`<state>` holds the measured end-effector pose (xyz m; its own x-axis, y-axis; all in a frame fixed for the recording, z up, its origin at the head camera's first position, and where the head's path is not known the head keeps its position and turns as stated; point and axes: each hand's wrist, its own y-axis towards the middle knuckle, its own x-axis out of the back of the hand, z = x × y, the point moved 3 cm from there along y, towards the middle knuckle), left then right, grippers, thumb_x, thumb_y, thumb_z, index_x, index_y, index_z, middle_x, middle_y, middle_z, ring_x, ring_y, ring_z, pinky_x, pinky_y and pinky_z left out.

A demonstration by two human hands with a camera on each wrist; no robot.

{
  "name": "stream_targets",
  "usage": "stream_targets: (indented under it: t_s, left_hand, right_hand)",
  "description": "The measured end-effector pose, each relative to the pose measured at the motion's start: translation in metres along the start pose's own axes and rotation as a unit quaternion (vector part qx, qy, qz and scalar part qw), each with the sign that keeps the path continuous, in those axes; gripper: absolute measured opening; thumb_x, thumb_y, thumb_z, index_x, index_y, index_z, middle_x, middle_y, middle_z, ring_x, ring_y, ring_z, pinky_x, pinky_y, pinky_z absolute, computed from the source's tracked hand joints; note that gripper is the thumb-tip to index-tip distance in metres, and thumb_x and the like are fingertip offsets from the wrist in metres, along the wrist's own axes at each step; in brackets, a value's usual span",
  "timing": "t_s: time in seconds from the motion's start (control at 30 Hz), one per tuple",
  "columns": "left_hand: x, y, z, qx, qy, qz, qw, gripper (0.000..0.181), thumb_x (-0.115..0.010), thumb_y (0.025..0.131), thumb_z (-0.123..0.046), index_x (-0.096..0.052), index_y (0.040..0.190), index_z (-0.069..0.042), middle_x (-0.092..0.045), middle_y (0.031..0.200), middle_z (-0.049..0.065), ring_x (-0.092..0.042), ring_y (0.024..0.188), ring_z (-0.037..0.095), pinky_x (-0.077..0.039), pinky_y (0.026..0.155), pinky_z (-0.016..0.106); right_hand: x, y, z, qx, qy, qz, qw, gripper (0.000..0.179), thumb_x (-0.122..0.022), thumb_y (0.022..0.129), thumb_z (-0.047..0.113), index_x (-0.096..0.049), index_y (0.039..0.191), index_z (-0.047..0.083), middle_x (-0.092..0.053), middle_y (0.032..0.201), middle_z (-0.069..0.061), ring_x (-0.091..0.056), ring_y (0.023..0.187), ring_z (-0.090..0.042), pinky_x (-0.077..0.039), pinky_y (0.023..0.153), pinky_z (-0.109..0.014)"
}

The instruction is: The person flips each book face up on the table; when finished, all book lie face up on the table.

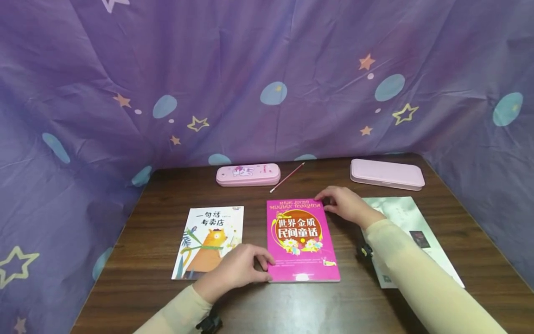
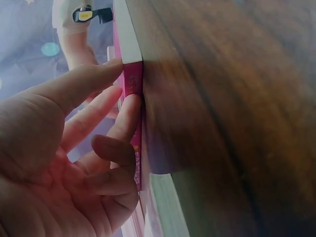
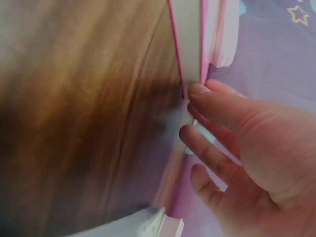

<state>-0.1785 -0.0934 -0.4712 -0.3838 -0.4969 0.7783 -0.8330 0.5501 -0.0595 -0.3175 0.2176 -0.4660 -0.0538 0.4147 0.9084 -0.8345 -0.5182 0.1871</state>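
A bright pink book (image 1: 302, 241) with Chinese lettering and flowers on its cover lies flat on the table between both hands. My left hand (image 1: 239, 269) holds its lower left corner; in the left wrist view the thumb is at the corner and fingertips (image 2: 129, 106) touch the spine. At the opposite, upper right corner, my right hand (image 1: 344, 204) holds the book with thumb and forefinger. The right wrist view shows that thumb (image 3: 200, 91) against the edge of the pages, the other fingers loosely bent.
A white book with a bear (image 1: 212, 241) lies left, partly behind the left hand. A pale green book (image 1: 400, 211) lies right, under the right forearm. Farther back are a pink rabbit pencil case (image 1: 248, 175), a pencil (image 1: 288, 177) and a plain pink case (image 1: 387, 174), before a purple curtain (image 1: 229, 69).
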Motion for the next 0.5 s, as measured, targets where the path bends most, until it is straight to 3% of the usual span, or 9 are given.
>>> stream_targets:
  t_s: [0.23, 0.5]
  left_hand:
    - [0.004, 0.006, -0.009, -0.018, 0.031, -0.006, 0.9994, 0.012, -0.085, 0.084, -0.025, -0.08, 0.095, -0.024, -0.064, 0.073, -0.02, -0.056, 0.065, -0.003, -0.046, 0.067, 0.019]
    - [-0.007, 0.033, -0.038, 0.008, 0.047, -0.021, 0.9986, 0.003, -0.08, 0.087, -0.025, -0.078, 0.089, -0.027, -0.064, 0.07, -0.02, -0.052, 0.062, -0.005, -0.042, 0.062, 0.02]
  right_hand:
    - [0.012, -0.032, 0.001, -0.037, -0.022, -0.014, 0.999, 0.036, -0.077, 0.092, 0.014, -0.071, 0.127, 0.015, -0.067, 0.13, -0.015, -0.059, 0.123, -0.041, -0.04, 0.1, -0.068]
    - [0.026, -0.076, -0.019, -0.045, -0.025, -0.049, 0.9975, 0.033, -0.079, 0.089, 0.01, -0.073, 0.121, 0.012, -0.068, 0.129, -0.016, -0.061, 0.117, -0.041, -0.045, 0.095, -0.064]
